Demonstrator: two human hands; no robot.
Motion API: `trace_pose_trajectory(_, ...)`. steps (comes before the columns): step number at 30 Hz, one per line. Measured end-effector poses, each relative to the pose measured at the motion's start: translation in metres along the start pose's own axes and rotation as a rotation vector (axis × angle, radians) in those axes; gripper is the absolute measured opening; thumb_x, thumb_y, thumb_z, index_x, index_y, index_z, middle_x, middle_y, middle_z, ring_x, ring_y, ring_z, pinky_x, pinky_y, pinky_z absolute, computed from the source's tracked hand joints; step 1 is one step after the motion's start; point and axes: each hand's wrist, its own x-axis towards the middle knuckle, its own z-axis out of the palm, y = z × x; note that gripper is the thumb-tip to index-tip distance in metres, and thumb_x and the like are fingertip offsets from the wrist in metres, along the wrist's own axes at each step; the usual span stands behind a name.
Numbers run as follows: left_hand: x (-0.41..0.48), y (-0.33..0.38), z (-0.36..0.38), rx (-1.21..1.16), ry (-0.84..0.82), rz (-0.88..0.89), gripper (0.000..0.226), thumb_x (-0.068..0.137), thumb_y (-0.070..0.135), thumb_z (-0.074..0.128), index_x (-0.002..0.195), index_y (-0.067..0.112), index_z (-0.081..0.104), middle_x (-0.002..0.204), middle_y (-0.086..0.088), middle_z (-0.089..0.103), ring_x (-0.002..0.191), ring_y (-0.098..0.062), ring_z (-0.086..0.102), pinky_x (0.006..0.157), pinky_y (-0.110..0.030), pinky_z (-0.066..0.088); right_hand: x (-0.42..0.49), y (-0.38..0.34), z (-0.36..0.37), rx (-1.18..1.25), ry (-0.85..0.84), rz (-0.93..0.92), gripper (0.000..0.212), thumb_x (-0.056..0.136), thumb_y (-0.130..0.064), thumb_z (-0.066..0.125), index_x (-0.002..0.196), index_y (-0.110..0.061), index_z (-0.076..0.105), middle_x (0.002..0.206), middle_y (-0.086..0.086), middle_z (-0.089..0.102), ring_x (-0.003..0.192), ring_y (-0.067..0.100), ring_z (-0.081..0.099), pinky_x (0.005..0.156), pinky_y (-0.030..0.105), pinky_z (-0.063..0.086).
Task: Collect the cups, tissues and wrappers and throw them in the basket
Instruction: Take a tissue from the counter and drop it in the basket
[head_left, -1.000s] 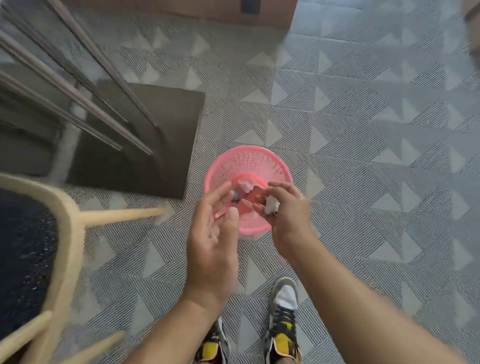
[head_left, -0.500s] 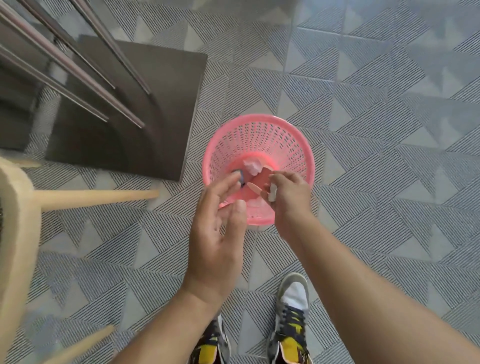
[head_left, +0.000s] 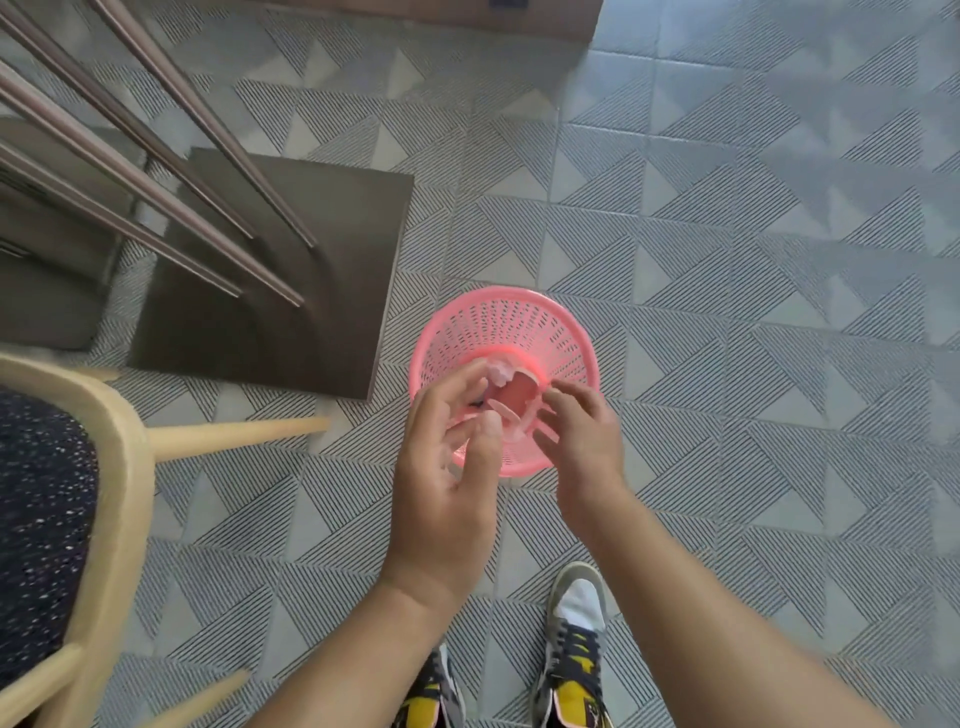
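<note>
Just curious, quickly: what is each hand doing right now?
Left hand: open, holding nothing.
Right hand: open, fingers spread above the pink basket.

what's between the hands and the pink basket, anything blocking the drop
Nothing visible blocks it. Both the left hand and the right hand hover directly over the open mouth of the pink basket, which has no lid. Trash already lies at its bottom. The chair leg and table base stand off to the side.
</note>
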Motion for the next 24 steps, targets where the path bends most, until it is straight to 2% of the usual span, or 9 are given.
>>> trace_pose_trajectory(3,-0.004,0.032,0.011,-0.029,-0.022,0.006,0.038,0.096,0.042,0.052,0.133,0.036,0.058,0.137,0.009,0.064,0.133,-0.004,0.059,0.104,-0.015,0.047,-0.041,-0.031,-0.014,0.030,-0.034,-0.147,0.014,0.093,-0.021,0.071,0.106,-0.023,0.075,0.115,0.006,0.075,0.112,0.027,0.071,0.097,0.042,0.058)
trace_pose_trajectory(6,-0.011,0.070,0.021,-0.014,-0.049,0.027,0.038,0.095,0.045,0.051,0.133,0.038,0.057,0.139,0.007,0.063,0.134,-0.005,0.059,0.106,-0.018,0.048,-0.085,-0.069,-0.032,0.045,-0.063,-0.284,0.028,0.082,-0.028,0.071,0.110,-0.025,0.075,0.112,-0.001,0.077,0.111,0.022,0.072,0.096,0.041,0.059)
trace_pose_trajectory(10,-0.024,0.126,0.030,-0.012,-0.085,0.044,0.040,0.095,0.047,0.052,0.134,0.043,0.056,0.144,0.006,0.061,0.133,-0.008,0.059,0.109,-0.026,0.048,-0.142,-0.125,-0.060,0.084,-0.080,-0.448,0.029,0.086,-0.029,0.069,0.114,-0.023,0.071,0.109,-0.011,0.077,0.108,0.011,0.071,0.094,0.032,0.058)
trace_pose_trajectory(13,-0.039,0.174,0.032,0.013,-0.140,0.067,0.044,0.094,0.051,0.051,0.138,0.045,0.053,0.151,0.010,0.056,0.134,0.001,0.055,0.107,-0.018,0.044,-0.186,-0.164,-0.080,0.107,-0.037,-0.537,0.033,0.085,-0.035,0.071,0.117,-0.025,0.069,0.119,-0.009,0.075,0.121,0.016,0.067,0.100,0.034,0.056)
trace_pose_trajectory(17,-0.063,0.253,0.031,0.000,-0.226,0.108,0.044,0.095,0.051,0.050,0.139,0.046,0.050,0.154,0.013,0.051,0.135,0.010,0.051,0.104,-0.008,0.041,-0.256,-0.215,-0.107,0.114,-0.023,-0.638,0.029,0.093,-0.027,0.062,0.121,-0.025,0.067,0.123,-0.011,0.073,0.124,0.011,0.065,0.099,0.028,0.056)
trace_pose_trajectory(19,-0.074,0.293,0.026,0.002,-0.271,0.154,0.046,0.096,0.048,0.050,0.141,0.043,0.049,0.152,0.011,0.051,0.135,0.011,0.050,0.103,-0.005,0.041,-0.294,-0.240,-0.118,0.108,-0.014,-0.684,0.031,0.095,-0.029,0.061,0.125,-0.025,0.066,0.129,-0.010,0.070,0.127,0.011,0.063,0.098,0.027,0.055)
trace_pose_trajectory(21,-0.084,0.333,0.019,0.017,-0.312,0.207,0.048,0.096,0.044,0.049,0.144,0.036,0.048,0.144,0.017,0.054,0.131,0.014,0.051,0.100,-0.004,0.041,-0.332,-0.266,-0.128,0.116,-0.011,-0.721,0.034,0.094,-0.036,0.062,0.127,-0.027,0.065,0.133,-0.010,0.068,0.130,0.012,0.062,0.099,0.029,0.055)
trace_pose_trajectory(24,-0.097,0.393,0.004,0.033,-0.346,0.260,0.045,0.097,0.044,0.048,0.141,0.041,0.046,0.153,0.011,0.050,0.135,0.011,0.050,0.106,-0.009,0.041,-0.393,-0.301,-0.138,0.121,-0.008,-0.773,0.039,0.089,-0.044,0.062,0.126,-0.030,0.064,0.135,-0.009,0.067,0.130,0.013,0.062,0.100,0.032,0.054)
